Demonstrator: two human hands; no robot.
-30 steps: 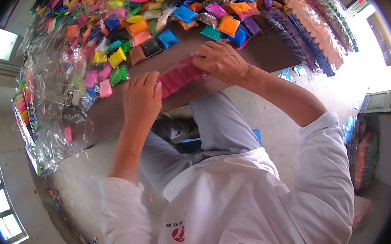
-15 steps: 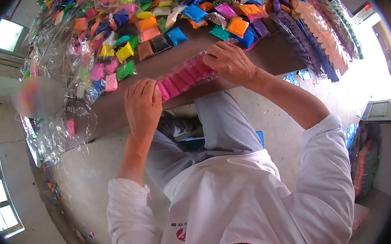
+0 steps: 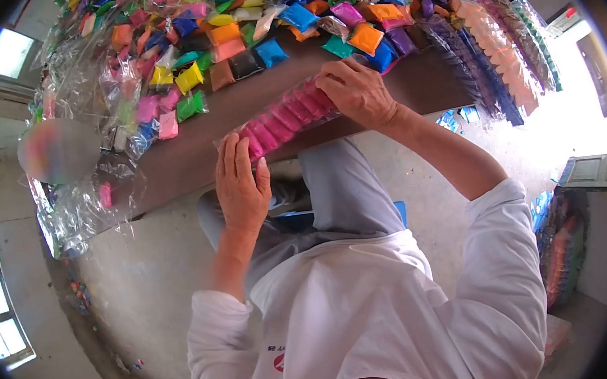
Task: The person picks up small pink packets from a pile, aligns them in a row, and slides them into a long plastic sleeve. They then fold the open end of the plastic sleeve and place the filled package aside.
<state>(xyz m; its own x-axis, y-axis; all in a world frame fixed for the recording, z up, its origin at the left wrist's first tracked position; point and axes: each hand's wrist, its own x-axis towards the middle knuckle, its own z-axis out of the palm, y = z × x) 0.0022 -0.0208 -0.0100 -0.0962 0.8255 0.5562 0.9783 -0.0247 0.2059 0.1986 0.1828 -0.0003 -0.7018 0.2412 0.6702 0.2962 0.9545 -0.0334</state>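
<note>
A long clear plastic sleeve packed with a row of bright pink packets [image 3: 286, 119] lies slantwise at the near edge of the brown table. My left hand [image 3: 242, 187] is at its lower left end, fingers stretched out against the plastic and thumb apart. The fingers of my right hand [image 3: 358, 92] are bent over the upper right end and grip it; they hide that end. Just beyond my right hand are an orange packet [image 3: 365, 39] and a blue packet [image 3: 381, 58].
A heap of small coloured packets [image 3: 225, 34] covers the far part of the brown table [image 3: 192, 150]. Crumpled clear plastic bags [image 3: 80, 198] hang over the left edge. Filled sleeves in purple [image 3: 460, 60] and peach [image 3: 497, 53] lie at the right.
My left hand has shifted right and slightly down, its fingers going from curled round the sleeve's end to stretched out. My right hand stays on the other end.
</note>
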